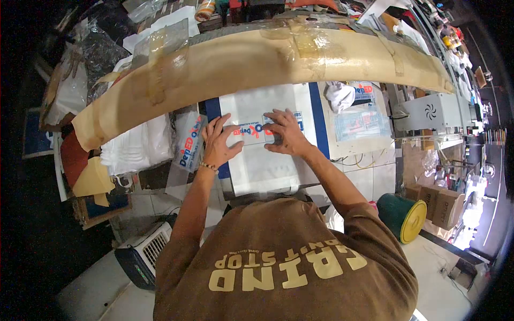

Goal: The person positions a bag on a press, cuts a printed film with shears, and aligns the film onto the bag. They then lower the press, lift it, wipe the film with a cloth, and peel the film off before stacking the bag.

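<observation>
Tan and glossy with tape, the board [230, 59] is the biggest thing before us, arching across the view just beyond the sheet [262, 171]. Our brown shirt [284, 262], with pale lettering, fills the space on the near side of the sheet. The sheet itself is white, lies flat in front of our body, and has blue strips [319, 117] along its left and right sides; its far end meets the board's lower edge. Left of the sheet we see the white stack [139, 147], loosely folded. The green bin [393, 214], with a yellow lid, stands to the near right of the sheet, and the grey box [431, 112] with a round vent sits well to its right. The slatted unit [144, 251] is at its near left, down on the floor. Closer in, the printed plastic [187, 147] lies just left of the sheet, and the white cloth [340, 96] just right of it. Our left hand [218, 142] and right hand [286, 134] are both palm down over the sheet, apart from each other, fingers spread and slightly bent, with the tips down on it, gripping nothing that we can make out. Between them runs the red and blue print [254, 130]. A beaded bracelet [209, 167] circles our left wrist.
</observation>
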Available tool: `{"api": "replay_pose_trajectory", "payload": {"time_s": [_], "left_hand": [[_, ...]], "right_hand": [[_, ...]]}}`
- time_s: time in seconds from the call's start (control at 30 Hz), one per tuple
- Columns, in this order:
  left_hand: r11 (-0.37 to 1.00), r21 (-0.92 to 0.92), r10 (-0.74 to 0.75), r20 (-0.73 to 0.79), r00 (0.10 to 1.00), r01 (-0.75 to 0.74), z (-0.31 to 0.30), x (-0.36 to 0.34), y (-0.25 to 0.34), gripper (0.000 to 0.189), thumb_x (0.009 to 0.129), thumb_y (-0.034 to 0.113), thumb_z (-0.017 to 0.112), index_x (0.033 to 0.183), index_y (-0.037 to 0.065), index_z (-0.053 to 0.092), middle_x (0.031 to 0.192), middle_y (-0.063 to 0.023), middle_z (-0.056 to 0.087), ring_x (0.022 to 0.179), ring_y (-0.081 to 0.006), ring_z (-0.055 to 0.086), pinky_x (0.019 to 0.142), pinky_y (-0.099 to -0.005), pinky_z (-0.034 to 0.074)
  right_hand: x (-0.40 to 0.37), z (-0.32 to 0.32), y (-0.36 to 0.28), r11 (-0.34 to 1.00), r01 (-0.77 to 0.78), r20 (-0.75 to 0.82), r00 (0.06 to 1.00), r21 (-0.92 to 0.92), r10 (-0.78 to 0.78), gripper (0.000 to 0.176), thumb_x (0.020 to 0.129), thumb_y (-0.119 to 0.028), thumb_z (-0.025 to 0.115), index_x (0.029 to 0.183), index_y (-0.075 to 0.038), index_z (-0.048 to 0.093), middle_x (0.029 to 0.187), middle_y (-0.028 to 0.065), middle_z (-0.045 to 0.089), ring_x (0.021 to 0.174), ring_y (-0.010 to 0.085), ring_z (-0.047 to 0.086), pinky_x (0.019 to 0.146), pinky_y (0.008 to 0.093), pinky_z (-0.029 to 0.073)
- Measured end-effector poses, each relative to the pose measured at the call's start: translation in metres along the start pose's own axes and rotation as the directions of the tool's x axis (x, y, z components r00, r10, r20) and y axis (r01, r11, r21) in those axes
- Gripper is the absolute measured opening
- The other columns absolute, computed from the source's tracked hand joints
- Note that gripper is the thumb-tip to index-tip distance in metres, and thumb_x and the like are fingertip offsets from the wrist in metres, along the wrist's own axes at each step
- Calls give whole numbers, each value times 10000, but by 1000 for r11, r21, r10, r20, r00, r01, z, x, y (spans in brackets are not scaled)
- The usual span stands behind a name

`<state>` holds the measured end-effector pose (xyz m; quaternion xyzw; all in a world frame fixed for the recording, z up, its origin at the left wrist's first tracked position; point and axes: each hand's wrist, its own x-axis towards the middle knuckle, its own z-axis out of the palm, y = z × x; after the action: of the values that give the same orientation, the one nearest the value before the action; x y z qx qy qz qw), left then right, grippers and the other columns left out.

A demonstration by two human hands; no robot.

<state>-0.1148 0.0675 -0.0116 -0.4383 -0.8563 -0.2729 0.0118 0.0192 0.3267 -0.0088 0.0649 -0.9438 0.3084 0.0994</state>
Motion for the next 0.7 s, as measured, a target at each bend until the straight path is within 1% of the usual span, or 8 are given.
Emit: {"api": "replay_pose_trajectory", "payload": {"time_s": [0.17, 0.3, 0.37, 0.4, 0.47, 0.5, 0.57, 0.7], "left_hand": [[1000, 16, 17, -18, 1000, -17, 1, 0, -1, 489, 716, 360, 858, 1163, 196, 746, 1544, -56, 493, 1391, -339, 412, 1127, -559, 256], [1000, 19, 12, -8, 1000, -12, 0, 0, -1, 498, 719, 369, 856, 1174, 200, 747, 1545, -54, 493, 1393, -336, 410, 1126, -560, 254], [1000, 12, 3, 12, 1000, -4, -1, 0, -2, 482, 739, 343, 845, 1194, 216, 748, 1539, -49, 495, 1393, -330, 408, 1132, -543, 256], [1000, 13, 1, 13, 1000, -1, -3, 0, -3, 482, 739, 343, 845, 1194, 216, 748, 1539, -49, 495, 1393, -330, 408, 1132, -543, 256], [1000, -10, 14, 74, 997, -13, -11, 2, -6, 453, 765, 294, 826, 1208, 236, 749, 1536, -52, 491, 1386, -334, 408, 1148, -542, 261], [1000, -6, 9, 75, 997, -8, -16, 4, -6, 453, 765, 294, 826, 1208, 236, 749, 1536, -52, 491, 1386, -334, 408, 1148, -542, 261], [999, -30, 23, 150, 988, -19, -24, 6, -7, 436, 780, 247, 812, 1212, 245, 748, 1536, -56, 483, 1379, -343, 409, 1164, -548, 269], [995, -97, 6, 178, 984, 12, -24, 8, -10, 438, 771, 251, 790, 1206, 240, 747, 1533, -47, 486, 1377, -321, 400, 1112, -519, 273]], "right_hand": [[1, -2, -3, 1000, -23, 22, 999, -2, 23, 563, 678, -341, 857, 1197, -162, 732, 1479, 114, 519, 1447, 402, 398, 1206, 672, 240], [1, -3, -5, 1000, -12, 10, 1000, -19, 12, 540, 690, -323, 845, 1192, -159, 733, 1481, 116, 517, 1439, 399, 409, 1201, 671, 253], [0, -3, -5, 999, -1, 4, 1000, -32, 1, 463, 735, -302, 845, 1154, -138, 733, 1460, 117, 535, 1425, 400, 421, 1185, 667, 272], [0, 0, -4, 1000, 0, 5, 1000, -29, 1, 463, 735, -302, 845, 1154, -138, 733, 1460, 117, 535, 1425, 400, 421, 1185, 667, 272], [2, 7, -4, 1000, 4, -94, 996, -28, -7, 376, 774, -301, 825, 1098, -128, 743, 1426, 120, 562, 1402, 400, 440, 1175, 667, 279], [3, 8, -7, 1000, 7, -92, 996, -22, -9, 376, 774, -301, 825, 1098, -128, 743, 1426, 120, 562, 1402, 400, 440, 1175, 667, 279], [4, 10, -11, 999, -11, -140, 990, -40, 5, 313, 803, -307, 812, 1045, -120, 744, 1397, 118, 581, 1369, 400, 463, 1158, 666, 291], [5, 13, -12, 997, -22, -140, 990, -73, 11, 328, 798, -328, 819, 1036, -118, 735, 1391, 111, 584, 1350, 397, 476, 1147, 660, 302]]}}
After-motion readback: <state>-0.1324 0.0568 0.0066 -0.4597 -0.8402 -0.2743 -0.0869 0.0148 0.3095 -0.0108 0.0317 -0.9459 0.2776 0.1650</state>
